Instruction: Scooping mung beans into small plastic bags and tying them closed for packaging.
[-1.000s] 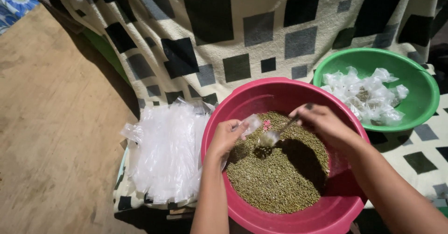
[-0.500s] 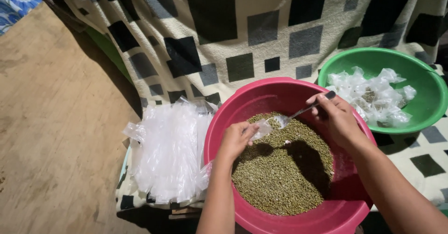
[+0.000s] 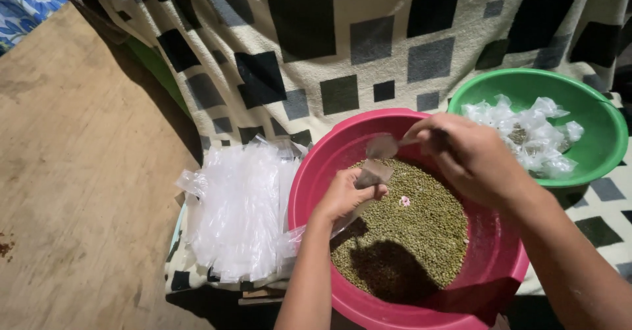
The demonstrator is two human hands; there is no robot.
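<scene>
Small clear bag [image 3: 368,175] is pinched open in left hand [image 3: 345,195] over pink basin [image 3: 316,172] of green grain [image 3: 401,238], catching spills. Right hand [image 3: 471,155] closes around spoon [image 3: 385,147], tipped at bag mouth. Empty bags [image 3: 240,211] stacked at blanket's [image 3: 296,47] left edge.

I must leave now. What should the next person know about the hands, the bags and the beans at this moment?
Left hand: holds a small clear bag open over the pink basin.
Right hand: holds a spoon just above the bag mouth.
Green beans fill the basin bottom.
Empty bags lie in a pile left of the basin.
Done: several filled bags lie in the green basin.
Left: many beans and many empty bags.
</scene>
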